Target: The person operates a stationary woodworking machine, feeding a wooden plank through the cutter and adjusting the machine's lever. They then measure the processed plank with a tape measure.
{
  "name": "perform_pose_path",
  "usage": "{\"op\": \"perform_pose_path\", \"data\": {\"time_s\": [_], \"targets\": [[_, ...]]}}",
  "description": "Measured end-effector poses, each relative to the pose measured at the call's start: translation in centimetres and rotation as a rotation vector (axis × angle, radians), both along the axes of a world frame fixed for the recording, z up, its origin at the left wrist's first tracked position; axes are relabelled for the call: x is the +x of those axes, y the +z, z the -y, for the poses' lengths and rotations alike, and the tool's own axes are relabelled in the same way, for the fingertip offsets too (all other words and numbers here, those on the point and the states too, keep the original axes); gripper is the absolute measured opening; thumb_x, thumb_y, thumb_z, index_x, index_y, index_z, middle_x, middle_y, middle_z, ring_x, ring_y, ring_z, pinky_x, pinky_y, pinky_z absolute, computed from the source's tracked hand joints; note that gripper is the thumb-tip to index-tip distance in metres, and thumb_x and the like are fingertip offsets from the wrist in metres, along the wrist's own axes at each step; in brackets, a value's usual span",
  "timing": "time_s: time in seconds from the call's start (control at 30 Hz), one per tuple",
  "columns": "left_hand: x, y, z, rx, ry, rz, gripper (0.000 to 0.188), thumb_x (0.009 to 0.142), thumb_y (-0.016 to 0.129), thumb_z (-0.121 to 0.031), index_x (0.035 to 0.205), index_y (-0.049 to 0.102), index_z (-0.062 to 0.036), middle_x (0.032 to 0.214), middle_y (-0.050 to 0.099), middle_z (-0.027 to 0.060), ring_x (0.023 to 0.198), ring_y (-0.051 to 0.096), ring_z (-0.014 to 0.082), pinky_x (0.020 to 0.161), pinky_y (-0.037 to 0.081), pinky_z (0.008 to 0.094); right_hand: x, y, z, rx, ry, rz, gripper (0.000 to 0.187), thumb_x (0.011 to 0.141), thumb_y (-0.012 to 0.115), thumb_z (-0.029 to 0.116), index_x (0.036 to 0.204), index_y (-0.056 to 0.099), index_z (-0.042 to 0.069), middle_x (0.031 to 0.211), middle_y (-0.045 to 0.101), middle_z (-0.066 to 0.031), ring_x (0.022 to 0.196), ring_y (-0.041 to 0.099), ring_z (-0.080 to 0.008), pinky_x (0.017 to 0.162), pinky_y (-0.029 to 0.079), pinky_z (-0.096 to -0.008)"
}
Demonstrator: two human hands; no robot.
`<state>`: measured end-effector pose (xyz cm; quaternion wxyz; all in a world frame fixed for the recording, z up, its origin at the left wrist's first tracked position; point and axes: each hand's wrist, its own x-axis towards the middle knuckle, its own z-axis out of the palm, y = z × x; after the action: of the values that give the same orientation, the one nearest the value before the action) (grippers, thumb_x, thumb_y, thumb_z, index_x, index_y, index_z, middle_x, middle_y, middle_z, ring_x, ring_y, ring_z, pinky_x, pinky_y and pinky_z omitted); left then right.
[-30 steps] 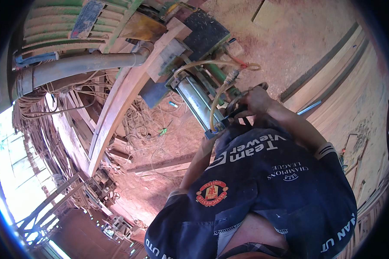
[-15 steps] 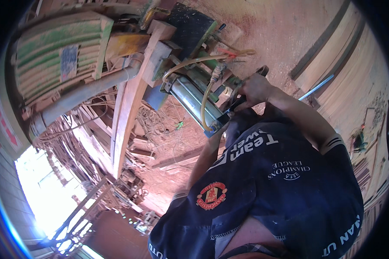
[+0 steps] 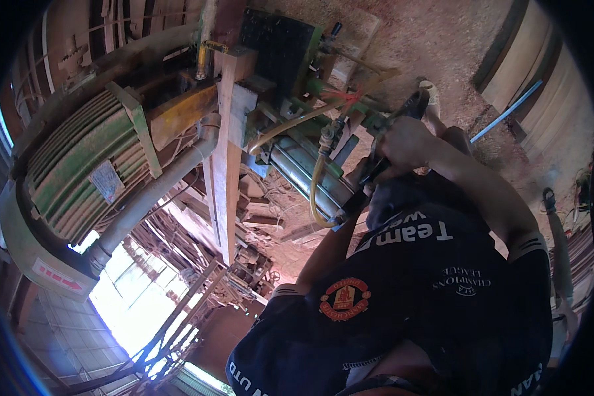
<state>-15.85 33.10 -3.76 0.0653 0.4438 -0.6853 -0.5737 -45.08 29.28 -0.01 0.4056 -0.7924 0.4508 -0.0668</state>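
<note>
My right hand is closed around the dark curved rim of what looks like a handwheel on a green machine. Lower on that same dark part is my left hand; its fingers are partly hidden behind the machine, but they look curled around the rim. Just left of both hands lies a silver air cylinder with a yellowish hose looping along it. Red ties hold other hoses above it. Beside the cylinder, a long wooden beam runs down past a metal block.
A large green ribbed motor and a grey pipe fill the left. Wood scraps are piled beyond the beam. Wide boards and a light blue rod lie at the right. Sawdust covers the floor.
The view has shifted and turned, so the motor shows more fully and the beam stands more upright. Both hands stay at the dark rim. A foot now shows beyond my right hand.
</note>
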Motion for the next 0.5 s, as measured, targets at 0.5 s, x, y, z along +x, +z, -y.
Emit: {"op": "perform_pose_path", "data": {"time_s": [0.5], "targets": [[-0.18, -0.80, -0.06, -0.019, -0.001, -0.013, 0.074, 0.096, 0.063, -0.058, 0.139, 0.055, 0.0012, 0.121, 0.069, 0.0163, 0.111, 0.069, 0.0247, 0.091, 0.054, 0.0338, -0.23, 0.18, -0.08, 0.021, -0.015, 0.056, 0.071, 0.080, 0.063, 0.077, 0.079, 0.077, 0.008, 0.075, 0.073, -0.0139, 0.079, 0.074, -0.0343, 0.076, 0.058, -0.0458]]}}
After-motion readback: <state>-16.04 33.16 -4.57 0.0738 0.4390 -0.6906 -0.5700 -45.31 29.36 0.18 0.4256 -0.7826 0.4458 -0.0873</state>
